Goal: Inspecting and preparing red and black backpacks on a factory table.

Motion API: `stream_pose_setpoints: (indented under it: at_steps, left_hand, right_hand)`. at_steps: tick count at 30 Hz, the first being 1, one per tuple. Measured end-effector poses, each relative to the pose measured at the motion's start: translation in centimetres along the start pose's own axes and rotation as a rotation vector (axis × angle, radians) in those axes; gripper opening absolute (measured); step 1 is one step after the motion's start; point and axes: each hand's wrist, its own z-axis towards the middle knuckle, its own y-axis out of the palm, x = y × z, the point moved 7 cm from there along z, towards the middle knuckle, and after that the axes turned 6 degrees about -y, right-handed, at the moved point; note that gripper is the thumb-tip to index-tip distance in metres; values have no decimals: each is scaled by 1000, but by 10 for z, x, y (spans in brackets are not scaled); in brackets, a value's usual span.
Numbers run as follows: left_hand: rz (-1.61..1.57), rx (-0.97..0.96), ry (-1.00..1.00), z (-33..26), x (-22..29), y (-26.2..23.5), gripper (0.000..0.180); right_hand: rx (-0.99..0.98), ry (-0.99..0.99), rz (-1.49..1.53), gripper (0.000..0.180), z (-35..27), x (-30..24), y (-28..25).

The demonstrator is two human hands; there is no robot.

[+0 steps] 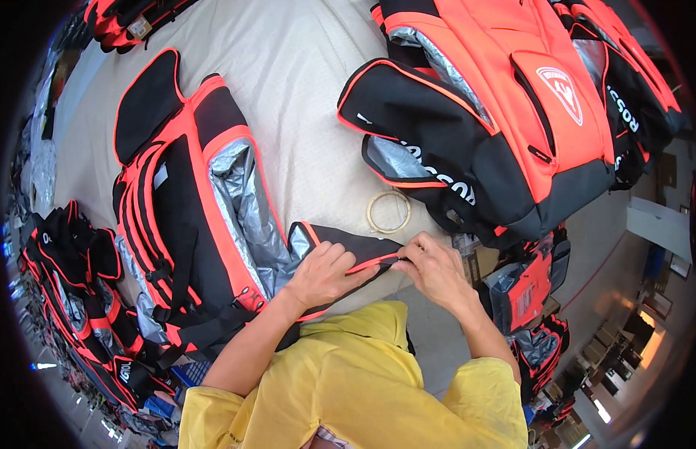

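Hands are both down at the near edge of the table (303, 90), working on the flap (340, 258) of an open black-and-orange backpack (191, 217). We've got the left hand (325, 273) resting on top of the flap, fingers curled together and pressing the black fabric down, thumb along the orange piping. The right hand (436, 269) is just beside it at the flap's tip — fingertips pinched shut on the end of that orange edge, though we can't tell exactly what little bit is between them. The backpack itself lies flat on the grey-white table cover to our left, main compartment spread open so the silver lining (247, 202) shows, straps hanging off the near edge. Just past the hands sits 1 roll of clear tape (389, 212), lying flat, close to the flap but not touching it. Behind the tape there's a finished backpack (497, 112) on its side, mostly orange on top with black lower panels, and more of the same stacked behind it at the right. Another pile of bags (78, 292) sits off the table at our left — and we're wearing a yellow top (363, 382).
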Motion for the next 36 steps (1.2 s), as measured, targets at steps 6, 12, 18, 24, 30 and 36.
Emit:
stream_pose_setpoints:
  at_steps: [6,12,18,24,30,36]
  left_hand:
    - [7,-21,-7,-2,-3,-1,48]
    - [-38,-102,-80,-6,-10,2,53]
    - [-225,136,-398,-21,-38,-9,48]
    - [-341,205,-514,-34,-44,-7,44]
    - [-330,223,-521,-27,-45,-13,38]
    - [-430,152,-575,-15,-45,-4,18]
  right_hand:
    - [149,80,154,24,-7,8,1]
    - [286,238,223,29,-14,10,7]
    - [155,238,108,33,-18,5,21]
    - [155,237,124,30,-17,-3,23]
    - [204,200,106,29,-13,-8,22]
    - [425,52,150,33,5,-37,27]
